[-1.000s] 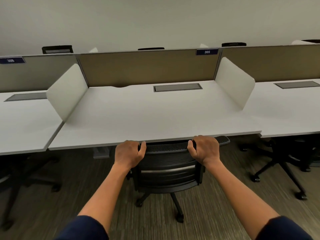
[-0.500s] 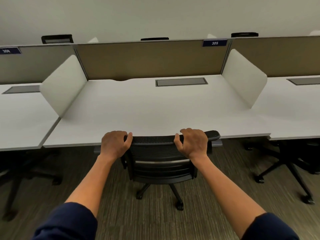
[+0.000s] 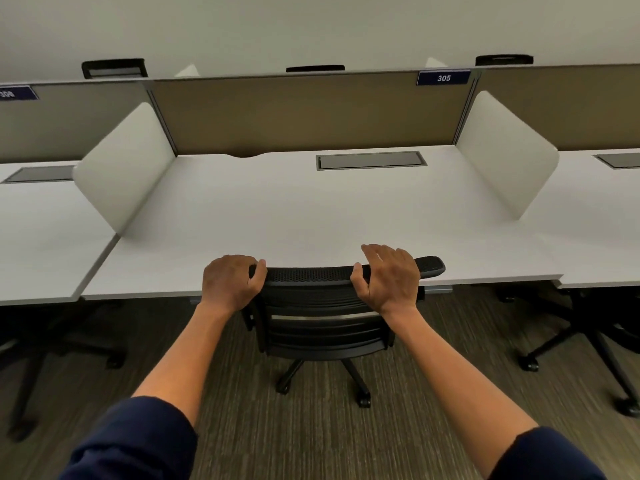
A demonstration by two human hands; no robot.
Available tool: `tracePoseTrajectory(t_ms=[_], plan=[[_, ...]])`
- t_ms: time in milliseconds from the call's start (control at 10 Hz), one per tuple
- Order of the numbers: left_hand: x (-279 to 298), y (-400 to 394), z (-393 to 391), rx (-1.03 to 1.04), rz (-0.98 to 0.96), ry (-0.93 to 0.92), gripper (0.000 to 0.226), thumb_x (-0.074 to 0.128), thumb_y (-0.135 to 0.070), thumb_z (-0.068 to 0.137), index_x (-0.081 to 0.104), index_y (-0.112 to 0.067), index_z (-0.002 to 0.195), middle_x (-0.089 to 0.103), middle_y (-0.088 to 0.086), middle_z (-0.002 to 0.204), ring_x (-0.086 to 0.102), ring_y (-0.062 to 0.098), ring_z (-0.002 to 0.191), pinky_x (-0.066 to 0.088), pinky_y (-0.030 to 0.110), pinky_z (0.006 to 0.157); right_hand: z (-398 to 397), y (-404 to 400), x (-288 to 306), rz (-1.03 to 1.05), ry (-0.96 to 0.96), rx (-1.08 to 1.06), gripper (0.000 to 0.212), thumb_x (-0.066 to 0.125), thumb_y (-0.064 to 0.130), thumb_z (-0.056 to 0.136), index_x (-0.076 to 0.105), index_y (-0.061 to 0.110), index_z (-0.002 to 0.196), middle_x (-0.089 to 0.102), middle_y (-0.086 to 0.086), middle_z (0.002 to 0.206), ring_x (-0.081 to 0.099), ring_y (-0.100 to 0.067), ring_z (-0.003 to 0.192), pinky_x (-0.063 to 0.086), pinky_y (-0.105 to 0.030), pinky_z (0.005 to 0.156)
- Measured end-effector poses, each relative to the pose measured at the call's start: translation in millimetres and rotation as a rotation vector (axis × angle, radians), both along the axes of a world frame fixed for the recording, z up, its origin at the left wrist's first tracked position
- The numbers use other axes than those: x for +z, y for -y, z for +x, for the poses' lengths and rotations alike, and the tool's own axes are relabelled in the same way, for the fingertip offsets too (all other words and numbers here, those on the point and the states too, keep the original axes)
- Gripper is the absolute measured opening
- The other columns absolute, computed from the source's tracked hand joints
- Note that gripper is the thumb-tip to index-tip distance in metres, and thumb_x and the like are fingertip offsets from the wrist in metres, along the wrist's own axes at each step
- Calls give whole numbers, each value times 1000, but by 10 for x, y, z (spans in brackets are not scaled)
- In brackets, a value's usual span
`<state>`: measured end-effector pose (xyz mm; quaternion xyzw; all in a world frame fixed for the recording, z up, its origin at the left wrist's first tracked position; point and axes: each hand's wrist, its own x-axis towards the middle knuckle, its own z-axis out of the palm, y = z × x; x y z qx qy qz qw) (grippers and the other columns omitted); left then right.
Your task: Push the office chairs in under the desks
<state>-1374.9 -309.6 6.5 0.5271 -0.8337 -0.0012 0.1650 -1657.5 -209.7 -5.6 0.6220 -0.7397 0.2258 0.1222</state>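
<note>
A black mesh office chair (image 3: 322, 327) stands at the white desk (image 3: 277, 220), its seat hidden beneath the desktop and its backrest top against the front edge. My left hand (image 3: 230, 284) is curled around the top left corner of the backrest. My right hand (image 3: 388, 278) lies on the top rail near the right end, with the thumb hooked on the near side and the fingers stretched forward over the rail. The chair's wheeled base shows on the carpet below.
White side dividers (image 3: 121, 164) (image 3: 505, 154) flank the desk, with a tan back panel labelled 305 (image 3: 443, 77) behind. A grey cable hatch (image 3: 370, 160) sits in the desktop. Other chairs are tucked under the right desk (image 3: 588, 327) and the left desk (image 3: 52, 341).
The chair has rolled forward, so its backrest now meets the desk edge. My right hand's fingers have straightened out over the rail. My left hand keeps its grip.
</note>
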Motion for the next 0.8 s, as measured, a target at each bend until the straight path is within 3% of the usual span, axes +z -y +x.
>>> tracePoseTrajectory(t_ms=[100, 200, 300, 400, 500, 600, 800], plan=[[-45, 52, 52, 10, -48, -29, 56, 26, -51, 91, 57, -19, 57, 57, -5, 56, 51, 18, 54, 27, 26, 49, 12, 53, -25, -21, -13, 15, 54, 40, 46, 90, 72, 9, 114, 76, -10, 108, 70, -29, 93, 51, -38, 82], [-80, 79, 45, 32, -82, -78, 52, 31, -47, 91, 73, -19, 80, 73, -2, 79, 64, 22, 72, 37, 28, 58, 12, 77, -20, -24, -11, 14, 55, 40, 46, 90, 72, 8, 115, 75, -10, 110, 70, -30, 95, 52, -39, 81], [-66, 46, 36, 63, -51, -99, 57, 33, -49, 91, 75, -15, 111, 76, 5, 109, 67, 28, 103, 51, 38, 80, 31, 56, 4, -14, 0, 8, 57, 38, 46, 90, 71, 8, 117, 75, -11, 112, 70, -31, 98, 51, -40, 84], [-24, -9, 42, 83, -12, -36, 68, 30, -57, 94, 63, -12, 133, 65, 12, 133, 54, 32, 129, 42, 47, 105, 57, 39, 40, 33, -1, -9, 61, 35, 48, 91, 69, 9, 121, 73, -12, 117, 68, -32, 104, 50, -43, 90], [20, -78, 41, 142, 27, 85, 74, 32, -66, 97, 42, -17, 150, 37, 14, 159, 21, 33, 152, 19, 53, 121, 68, 16, 56, 71, -7, -26, 63, 32, 51, 93, 65, 11, 129, 70, -12, 125, 63, -33, 115, 46, -46, 97], [59, -224, 63, 128, 93, 93, 92, 19, -79, 90, 18, -20, 160, 8, 12, 169, -4, 29, 156, 2, 55, 125, 95, -29, 71, 97, -13, -53, 65, 30, 54, 94, 59, 14, 137, 65, -11, 133, 55, -35, 128, 42, -49, 104], [-84, -576, 418, 137, 106, 102, 95, 14, -82, 88, -18, -27, 158, -30, 4, 164, -28, 24, 151, -7, 57, 124, 596, -20, 126, 167, -47, 58, 77, 22, 67, 94, 38, 17, 151, 45, -14, 152, 35, -37, 145, 32, -58, 113]])
